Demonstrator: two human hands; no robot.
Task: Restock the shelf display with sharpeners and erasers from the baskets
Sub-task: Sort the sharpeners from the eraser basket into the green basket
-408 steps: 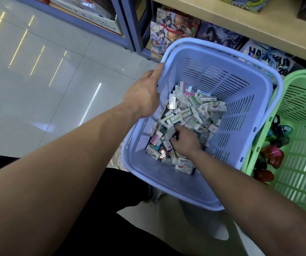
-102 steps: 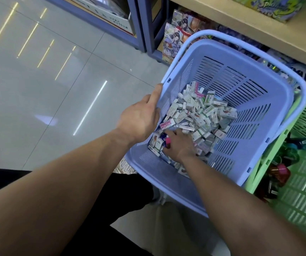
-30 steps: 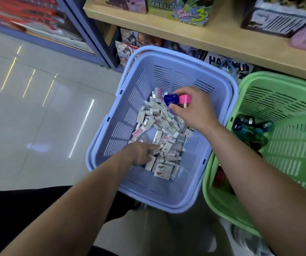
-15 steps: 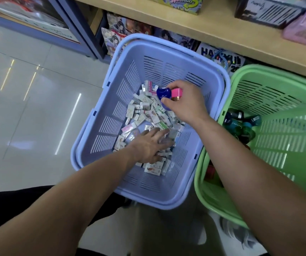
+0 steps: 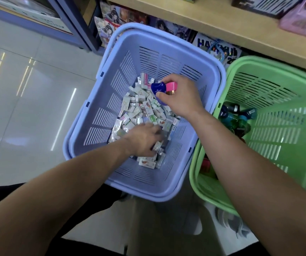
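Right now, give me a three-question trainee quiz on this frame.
1. True or false: the right hand holds a blue sharpener and a pink sharpener.
2. The left hand touches: A) the shelf B) the erasers C) the floor.
3. Fill in: the basket at the person's right is ___.
Key: 1 true; 2 B; 3 green, the green basket.
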